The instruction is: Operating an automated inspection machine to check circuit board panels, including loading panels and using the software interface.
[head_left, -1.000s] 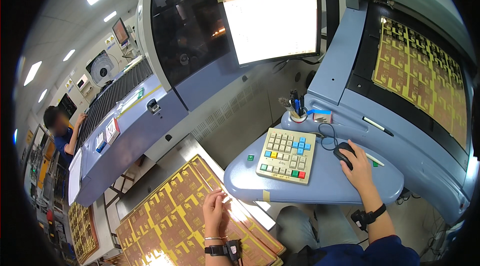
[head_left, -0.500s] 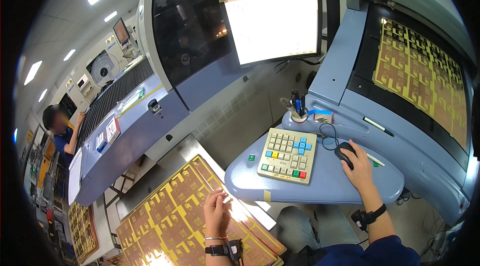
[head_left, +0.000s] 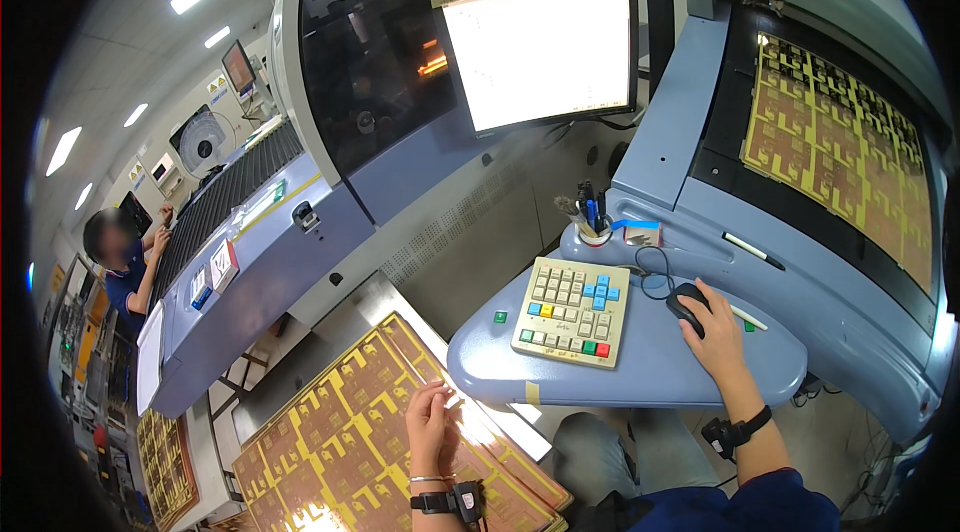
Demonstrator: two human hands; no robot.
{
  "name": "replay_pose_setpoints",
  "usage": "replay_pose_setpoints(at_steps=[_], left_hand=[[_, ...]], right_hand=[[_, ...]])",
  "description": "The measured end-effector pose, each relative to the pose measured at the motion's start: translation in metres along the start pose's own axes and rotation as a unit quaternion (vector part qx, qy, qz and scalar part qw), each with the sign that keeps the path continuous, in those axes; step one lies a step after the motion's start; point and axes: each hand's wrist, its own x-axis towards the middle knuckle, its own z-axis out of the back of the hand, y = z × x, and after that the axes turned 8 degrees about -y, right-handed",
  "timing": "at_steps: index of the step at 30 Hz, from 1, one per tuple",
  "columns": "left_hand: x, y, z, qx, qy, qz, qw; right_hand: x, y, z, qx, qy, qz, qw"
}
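Observation:
On the right of the blue console shelf (head_left: 470, 372), my right hand (head_left: 718, 332) is wrapped over a black computer mouse (head_left: 688, 309). A cream keypad (head_left: 572, 312) with coloured keys lies to the left of the mouse. My left hand (head_left: 428, 422) hovers over or rests on a stack of copper-coloured circuit board panels (head_left: 330, 432); I cannot tell which. Its fingers are curled together, and whatever they may hold is hidden. A bright monitor (head_left: 540, 57) stands beyond the keypad.
Another large panel (head_left: 840, 142) lies on the machine bed at the right. A pen cup (head_left: 595, 229) and a white marker (head_left: 752, 250) sit behind the shelf. At the far left a person (head_left: 125, 267) works beside a ribbed black conveyor (head_left: 225, 207).
My hands hold nearly the same poses, and the view has shifted slightly. An orange glow behind the dark machine window is larger. The other person's hands have moved.

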Motion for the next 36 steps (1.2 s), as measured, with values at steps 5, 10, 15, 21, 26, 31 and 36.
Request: replay_pose_setpoints(at_steps=[5,10,15,21,26,31,36], left_hand=[[0.000,0.000,0.000,-0.004,0.000,0.008,1.000],[0.000,0.002,0.000,-0.007,0.000,0.012,1.000],[-0.001,-0.002,0.001,-0.017,0.011,0.025,0.999],[0.000,0.000,0.000,-0.004,0.002,0.007,1.000],[-0.001,0.004,-0.001,-0.018,-0.002,0.026,0.999],[0.000,0.017,0.001,-0.016,0.006,0.009,1.000],[0.000,0.001,-0.002,-0.032,-0.001,0.043,0.999]], right_hand=[[0.000,0.000,0.000,0.003,-0.001,0.001,1.000],[0.001,0.001,0.001,0.001,0.001,-0.001,1.000],[0.000,0.000,0.000,0.000,0.001,0.002,1.000],[0.000,0.000,0.000,-0.003,0.000,0.010,1.000],[0.000,0.000,0.000,-0.006,0.000,0.008,1.000],[0.000,0.001,0.000,-0.004,-0.001,0.003,1.000],[0.001,0.000,-0.001,-0.005,-0.001,0.001,1.000]])
